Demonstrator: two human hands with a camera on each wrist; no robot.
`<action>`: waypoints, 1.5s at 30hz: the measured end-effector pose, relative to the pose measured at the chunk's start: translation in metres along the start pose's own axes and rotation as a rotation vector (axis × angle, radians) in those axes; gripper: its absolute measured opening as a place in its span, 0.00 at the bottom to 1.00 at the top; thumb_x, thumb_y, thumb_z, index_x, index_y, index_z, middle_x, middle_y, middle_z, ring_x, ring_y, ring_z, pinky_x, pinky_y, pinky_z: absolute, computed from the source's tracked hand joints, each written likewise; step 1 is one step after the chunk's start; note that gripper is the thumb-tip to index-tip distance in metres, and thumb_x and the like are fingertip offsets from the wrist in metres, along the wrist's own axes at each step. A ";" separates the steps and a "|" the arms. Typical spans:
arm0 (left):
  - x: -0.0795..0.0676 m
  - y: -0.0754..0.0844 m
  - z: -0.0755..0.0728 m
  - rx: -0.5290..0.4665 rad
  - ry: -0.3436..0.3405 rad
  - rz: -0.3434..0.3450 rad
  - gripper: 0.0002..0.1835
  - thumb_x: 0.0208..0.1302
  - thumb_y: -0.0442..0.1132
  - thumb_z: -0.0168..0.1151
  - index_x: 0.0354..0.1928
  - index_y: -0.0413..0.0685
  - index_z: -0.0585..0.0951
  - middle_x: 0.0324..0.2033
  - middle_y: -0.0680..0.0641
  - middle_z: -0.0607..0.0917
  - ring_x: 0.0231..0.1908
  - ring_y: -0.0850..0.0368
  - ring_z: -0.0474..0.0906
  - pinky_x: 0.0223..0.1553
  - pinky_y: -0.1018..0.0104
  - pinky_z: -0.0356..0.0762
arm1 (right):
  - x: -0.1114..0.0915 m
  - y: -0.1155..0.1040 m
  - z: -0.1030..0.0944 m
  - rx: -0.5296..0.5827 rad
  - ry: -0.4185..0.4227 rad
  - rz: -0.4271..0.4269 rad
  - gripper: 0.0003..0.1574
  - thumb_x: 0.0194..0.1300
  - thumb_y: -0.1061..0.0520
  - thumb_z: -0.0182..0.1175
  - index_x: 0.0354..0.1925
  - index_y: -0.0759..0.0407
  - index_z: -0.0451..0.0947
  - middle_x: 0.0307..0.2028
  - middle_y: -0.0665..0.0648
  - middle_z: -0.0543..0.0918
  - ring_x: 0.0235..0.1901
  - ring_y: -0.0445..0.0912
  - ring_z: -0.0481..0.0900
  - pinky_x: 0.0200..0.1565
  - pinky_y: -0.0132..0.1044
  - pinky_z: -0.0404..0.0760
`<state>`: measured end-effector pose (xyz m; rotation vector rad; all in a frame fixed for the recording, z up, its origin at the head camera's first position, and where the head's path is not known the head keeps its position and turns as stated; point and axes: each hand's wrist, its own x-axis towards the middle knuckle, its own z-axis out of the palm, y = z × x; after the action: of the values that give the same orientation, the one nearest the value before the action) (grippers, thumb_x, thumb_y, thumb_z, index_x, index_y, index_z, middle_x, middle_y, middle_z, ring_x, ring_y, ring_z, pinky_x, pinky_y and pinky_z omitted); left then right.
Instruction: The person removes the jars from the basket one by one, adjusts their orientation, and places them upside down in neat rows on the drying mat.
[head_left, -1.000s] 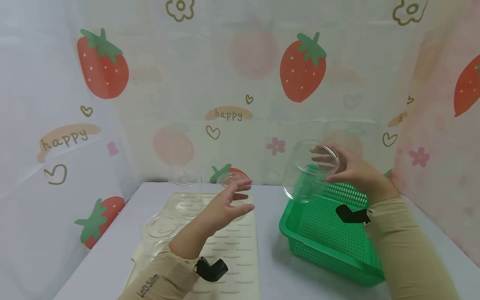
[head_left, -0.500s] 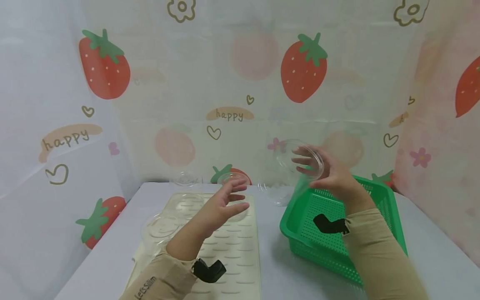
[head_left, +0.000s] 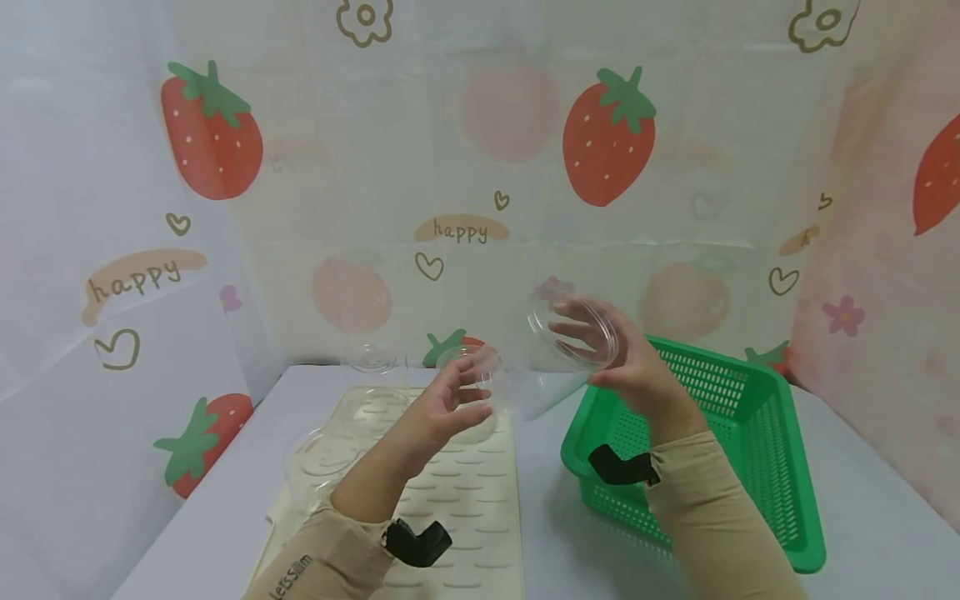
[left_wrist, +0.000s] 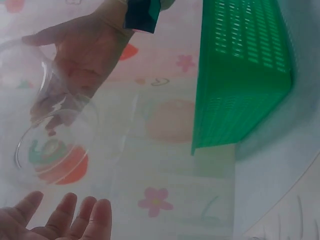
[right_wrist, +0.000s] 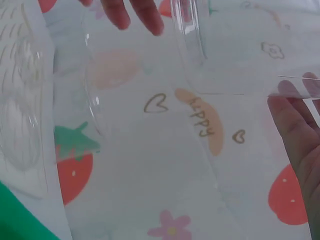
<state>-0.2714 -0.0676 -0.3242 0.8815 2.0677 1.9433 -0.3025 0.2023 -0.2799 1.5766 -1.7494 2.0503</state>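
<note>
A clear plastic cup (head_left: 536,379) is held in the air, lying tilted nearly on its side. My right hand (head_left: 637,367) grips it near its ringed right end, the fingers showing through the plastic. Its other end points down-left toward my left hand (head_left: 438,417), whose fingers are spread and loosely bent. In the left wrist view, the left fingertips (left_wrist: 67,205) lie just below the cup (left_wrist: 60,125); contact cannot be told. Right-hand fingers (right_wrist: 295,125) press along the cup's side (right_wrist: 240,55) in the right wrist view.
A cream ridged mat (head_left: 480,508) lies on the white table (head_left: 543,500). Several clear cups stand on it, including one at the front left (head_left: 322,454). To the right sits a green perforated basket (head_left: 705,375). A printed curtain (head_left: 480,125) encloses the table's back and sides.
My right hand has carried the cup left, from above the green basket toward my left hand. The left hand has barely shifted.
</note>
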 end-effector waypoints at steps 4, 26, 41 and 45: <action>0.000 -0.003 -0.001 -0.070 -0.018 0.010 0.39 0.57 0.45 0.62 0.67 0.56 0.53 0.62 0.41 0.59 0.60 0.42 0.60 0.55 0.54 0.67 | 0.000 0.006 0.006 0.016 0.007 0.002 0.51 0.49 0.53 0.70 0.64 0.63 0.55 0.63 0.62 0.62 0.62 0.58 0.62 0.59 0.46 0.65; -0.006 -0.011 -0.001 -0.334 -0.048 0.101 0.50 0.51 0.54 0.66 0.68 0.47 0.47 0.63 0.38 0.60 0.62 0.38 0.58 0.52 0.56 0.69 | -0.002 0.035 0.037 0.324 0.068 -0.081 0.47 0.51 0.56 0.69 0.64 0.61 0.57 0.61 0.59 0.64 0.63 0.57 0.61 0.61 0.51 0.61; -0.006 -0.007 0.008 -0.544 0.032 0.160 0.49 0.48 0.50 0.70 0.66 0.53 0.49 0.62 0.40 0.58 0.59 0.39 0.63 0.50 0.54 0.73 | 0.003 0.037 0.048 0.373 0.115 -0.065 0.48 0.52 0.53 0.68 0.65 0.60 0.55 0.63 0.56 0.64 0.62 0.55 0.62 0.61 0.47 0.62; -0.007 -0.006 0.008 -0.548 0.042 0.155 0.52 0.47 0.51 0.70 0.67 0.51 0.47 0.63 0.37 0.55 0.59 0.39 0.63 0.50 0.53 0.73 | 0.003 0.039 0.047 0.383 0.091 -0.062 0.49 0.53 0.52 0.67 0.66 0.60 0.53 0.64 0.56 0.63 0.63 0.55 0.62 0.61 0.49 0.61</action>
<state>-0.2638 -0.0641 -0.3328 0.8892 1.3860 2.4437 -0.2956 0.1512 -0.3126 1.5627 -1.3179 2.4927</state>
